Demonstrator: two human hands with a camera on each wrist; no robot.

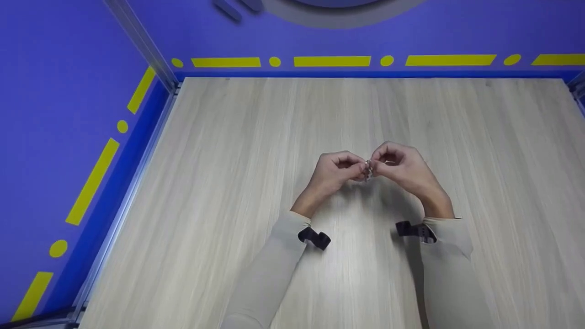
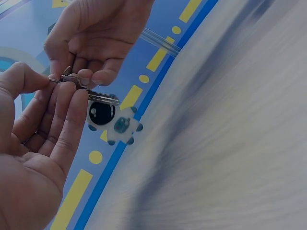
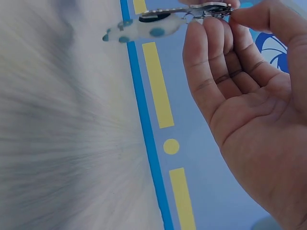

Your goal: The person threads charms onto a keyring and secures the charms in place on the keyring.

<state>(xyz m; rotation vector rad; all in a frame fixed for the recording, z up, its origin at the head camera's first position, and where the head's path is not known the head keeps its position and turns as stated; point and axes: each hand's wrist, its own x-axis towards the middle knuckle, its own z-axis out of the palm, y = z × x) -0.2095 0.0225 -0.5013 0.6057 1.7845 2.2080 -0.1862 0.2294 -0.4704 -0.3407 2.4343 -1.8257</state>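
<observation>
Above the table, my left hand point(image 1: 332, 172) and right hand point(image 1: 406, 170) meet at their fingertips around a small key ring point(image 2: 54, 80). The left thumb and fingers pinch the ring in the left wrist view, where a silver key point(image 2: 104, 97) points away from the fingers. From the ring hangs a white figure charm point(image 2: 123, 126) with teal spots and a large black round face. My right hand pinches the metal end from the other side; in the right wrist view the charm point(image 3: 168, 29) juts out past its fingertips. Fingers partly hide the ring.
A light wood-grain table point(image 1: 228, 183) spreads beneath both hands. Blue panels point(image 1: 320, 36) with yellow dashes and dots stand along its back and left side, joined by a metal corner post point(image 1: 141, 41). Black straps point(image 1: 315, 237) sit on both wrists over long sleeves.
</observation>
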